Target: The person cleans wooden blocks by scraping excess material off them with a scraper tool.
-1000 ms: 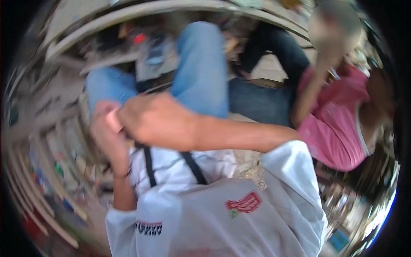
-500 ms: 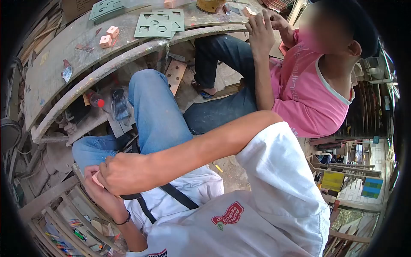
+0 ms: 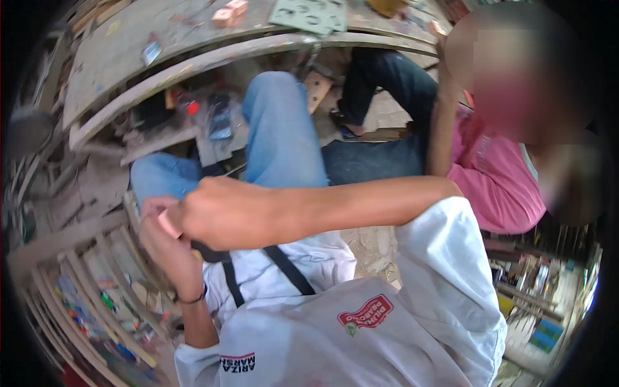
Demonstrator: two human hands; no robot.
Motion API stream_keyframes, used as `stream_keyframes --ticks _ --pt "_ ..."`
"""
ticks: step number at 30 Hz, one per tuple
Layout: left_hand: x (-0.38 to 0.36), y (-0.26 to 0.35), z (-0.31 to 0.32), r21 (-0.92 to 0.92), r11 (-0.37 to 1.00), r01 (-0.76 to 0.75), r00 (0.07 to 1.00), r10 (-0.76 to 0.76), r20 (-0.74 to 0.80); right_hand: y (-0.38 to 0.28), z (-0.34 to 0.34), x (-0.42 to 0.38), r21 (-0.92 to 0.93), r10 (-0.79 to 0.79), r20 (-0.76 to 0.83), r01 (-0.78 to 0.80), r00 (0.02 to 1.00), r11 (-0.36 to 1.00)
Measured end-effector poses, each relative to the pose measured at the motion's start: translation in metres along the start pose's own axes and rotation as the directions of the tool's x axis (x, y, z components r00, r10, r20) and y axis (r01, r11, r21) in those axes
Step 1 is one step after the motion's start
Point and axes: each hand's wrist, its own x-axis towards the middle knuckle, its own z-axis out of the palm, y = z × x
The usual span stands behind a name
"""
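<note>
A small pale pink block [image 3: 169, 223] shows between my two hands, low over my lap at the left. My left hand [image 3: 166, 250], with a dark band at its wrist, is closed around the block from the near side. Against it from the right comes my right hand [image 3: 216, 213], its fingers curled and turned away from view, so what they grip is hidden. The picture is somewhat blurred around both hands.
A long worktable [image 3: 187, 39] bears pink blocks [image 3: 230, 13] and a green stencil sheet [image 3: 309, 14]. A co-worker in a pink shirt [image 3: 493, 184] sits at the right. A slatted wooden rack [image 3: 97, 290] holds small items at lower left.
The view has shifted, so the table and co-worker appear farther right and higher. My hands remain together at the block, with more of its pink side showing.
</note>
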Motion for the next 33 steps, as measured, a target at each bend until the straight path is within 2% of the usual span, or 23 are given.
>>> stream_keyframes --ticks 2,3,5,6,7,8,9,10,12,13,14,15,16,17,18,20,22,24,25,27,28,31,33 --pt "0.006 -0.004 -0.007 -0.009 0.997 -0.071 0.995 0.071 0.068 0.003 0.005 0.002 0.055 0.118 0.000 -0.118 0.993 0.991" --pt "0.005 -0.004 -0.008 0.001 0.998 -0.064 0.997 0.064 0.038 0.004 0.006 0.003 0.094 0.053 -0.032 -0.050 0.998 0.994" --pt "0.005 -0.004 -0.009 -0.135 0.966 -0.223 0.962 0.240 0.130 0.007 0.000 0.003 0.137 -0.021 -0.065 0.029 0.998 0.990" --pt "0.005 -0.005 -0.011 -0.128 0.966 -0.224 0.964 0.239 0.116 0.002 -0.010 0.005 0.487 0.242 0.138 -0.278 0.961 0.828" --pt "0.006 -0.006 -0.013 -0.119 0.943 -0.311 0.931 0.327 0.164 -0.001 -0.017 0.005 0.678 0.386 0.412 -0.561 0.825 0.476" --pt "0.007 -0.006 -0.016 -0.114 0.911 -0.396 0.886 0.412 0.214 -0.001 -0.017 0.002 0.677 0.378 0.415 -0.559 0.827 0.479" --pt "0.008 -0.004 -0.021 -0.096 0.868 -0.487 0.830 0.494 0.260 0.000 -0.013 -0.002 0.755 0.357 0.506 -0.603 0.785 0.257" --pt "0.012 -0.002 -0.021 -0.093 0.866 -0.492 0.831 0.498 0.247 0.002 -0.011 -0.006 0.779 0.313 0.590 -0.626 0.744 0.019" --pt "0.024 0.002 -0.019 -0.127 0.714 -0.688 0.649 0.684 0.333 0.004 -0.007 -0.009 0.804 0.303 0.559 -0.593 0.772 0.028" --pt "0.030 0.004 -0.020 -0.100 0.690 -0.717 0.604 0.686 0.407 0.004 -0.005 -0.008 0.818 0.408 0.374 -0.504 0.833 0.279" --pt "0.034 0.004 -0.018 -0.089 0.687 -0.721 0.605 0.687 0.403 0.006 -0.004 -0.008 0.754 0.455 0.153 -0.401 0.877 0.520" --pt "0.037 0.003 -0.013 -0.062 0.669 -0.741 0.608 0.707 0.362 0.008 -0.008 -0.007 0.580 0.347 -0.028 -0.268 0.937 0.770" --pt "0.038 0.003 -0.009 -0.037 0.652 -0.758 0.608 0.726 0.322 0.009 -0.010 -0.007 0.580 0.342 -0.028 -0.263 0.939 0.771" --pt "0.027 0.007 -0.013 -0.018 0.825 -0.565 0.755 0.526 0.393 0.009 -0.011 -0.007 0.476 0.294 -0.128 -0.201 0.947 0.856" --pt "0.027 0.008 -0.011 -0.017 0.824 -0.567 0.755 0.527 0.390 0.010 -0.013 -0.008 0.356 0.232 -0.220 -0.143 0.948 0.923" --pt "0.028 0.010 -0.008 0.091 0.808 -0.582 0.775 0.516 0.365 0.006 -0.021 -0.008 0.266 0.215 -0.241 -0.148 0.946 0.953" --pt "0.029 0.014 -0.006 0.174 0.729 -0.662 0.733 0.582 0.351 0.005 -0.023 -0.009 0.177 0.197 -0.260 -0.154 0.945 0.972" --pt "0.026 0.022 -0.010 0.087 0.897 -0.434 0.832 0.361 0.421 0.007 -0.020 -0.009 0.073 0.069 -0.309 -0.049 0.949 0.996" --pt "0.024 0.023 -0.009 0.097 0.897 -0.431 0.837 0.357 0.415 0.006 -0.019 -0.009 0.081 0.065 -0.306 -0.042 0.950 0.996" --pt "0.021 0.025 -0.003 -0.129 0.973 -0.193 0.907 0.227 0.355 0.006 -0.018 -0.010 -0.020 0.093 -0.266 -0.102 0.960 0.995" --pt "0.023 0.024 -0.004 -0.128 0.973 -0.189 0.911 0.223 0.346 0.007 -0.015 -0.011 -0.018 0.090 -0.258 -0.098 0.962 0.995" --pt "0.027 0.022 -0.010 -0.228 0.967 0.110 0.856 0.025 0.517 0.010 -0.006 -0.013 -0.059 0.065 -0.219 -0.080 0.973 0.995" --pt "0.025 0.022 -0.010 -0.233 0.961 0.151 0.868 -0.016 0.496 0.013 -0.003 -0.010 -0.150 -0.048 -0.265 0.008 0.963 0.989"
